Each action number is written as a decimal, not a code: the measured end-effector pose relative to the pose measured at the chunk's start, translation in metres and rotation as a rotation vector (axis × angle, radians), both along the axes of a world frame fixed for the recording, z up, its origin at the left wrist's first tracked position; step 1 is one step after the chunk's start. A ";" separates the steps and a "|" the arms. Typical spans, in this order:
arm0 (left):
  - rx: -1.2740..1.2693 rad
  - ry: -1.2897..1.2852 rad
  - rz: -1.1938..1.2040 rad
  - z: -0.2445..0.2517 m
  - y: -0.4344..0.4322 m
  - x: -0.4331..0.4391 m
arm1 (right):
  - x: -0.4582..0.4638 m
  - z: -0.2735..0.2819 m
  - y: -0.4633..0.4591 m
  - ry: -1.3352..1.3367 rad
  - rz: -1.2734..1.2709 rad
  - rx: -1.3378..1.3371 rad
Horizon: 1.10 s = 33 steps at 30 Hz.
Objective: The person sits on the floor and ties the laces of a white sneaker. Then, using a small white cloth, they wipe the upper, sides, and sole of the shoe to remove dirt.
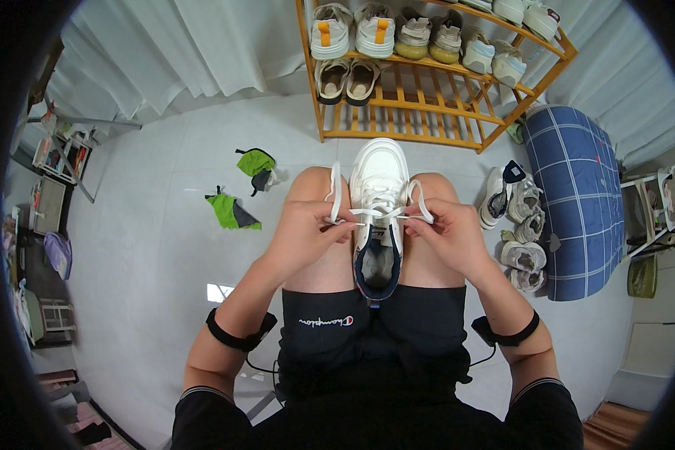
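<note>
A white lace-up sneaker [379, 163] with a dark blue lining rests on my lap, its toe pointing away from me. Pinched between the thumb and fingers of my left hand [310, 229] is one end of the white shoelace [336, 191]. My right hand [445, 232] grips the other end, to the right of the tongue [380, 229]. The two lace ends cross over the tongue, and their slack loops up above each hand. Both hands are beside the shoe's opening, over my knees.
A wooden shoe rack [405, 101] holding several shoes stands ahead. Green-and-black cloth pieces [233, 212] lie on the floor to the left. On the right, several worn sneakers [523, 256] sit beside a blue checked bundle [574, 208]. Black bands with cables circle my forearms.
</note>
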State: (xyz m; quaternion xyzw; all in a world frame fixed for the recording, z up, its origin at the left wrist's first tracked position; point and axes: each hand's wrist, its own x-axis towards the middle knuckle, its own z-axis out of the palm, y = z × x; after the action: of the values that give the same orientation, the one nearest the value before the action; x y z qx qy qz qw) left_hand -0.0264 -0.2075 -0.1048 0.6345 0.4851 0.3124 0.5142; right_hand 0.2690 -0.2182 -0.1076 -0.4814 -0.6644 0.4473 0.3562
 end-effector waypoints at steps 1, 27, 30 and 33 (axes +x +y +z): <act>0.017 0.026 -0.015 -0.001 0.000 0.001 | -0.001 0.000 -0.001 -0.057 -0.016 -0.010; 0.613 0.346 -0.171 -0.002 0.013 0.023 | -0.021 -0.004 -0.008 -0.302 0.023 0.464; 0.582 0.353 -0.186 -0.002 0.012 0.026 | -0.024 -0.005 -0.008 -0.325 0.013 0.491; 0.581 0.370 -0.191 -0.003 0.013 0.025 | -0.026 -0.005 -0.010 -0.308 0.022 0.538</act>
State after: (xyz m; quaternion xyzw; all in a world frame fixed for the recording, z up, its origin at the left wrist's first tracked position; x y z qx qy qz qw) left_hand -0.0015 -0.1943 -0.1083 0.8426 0.3995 0.2676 0.2425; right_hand 0.2435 -0.2278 -0.1129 -0.4247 -0.8102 0.1812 0.3612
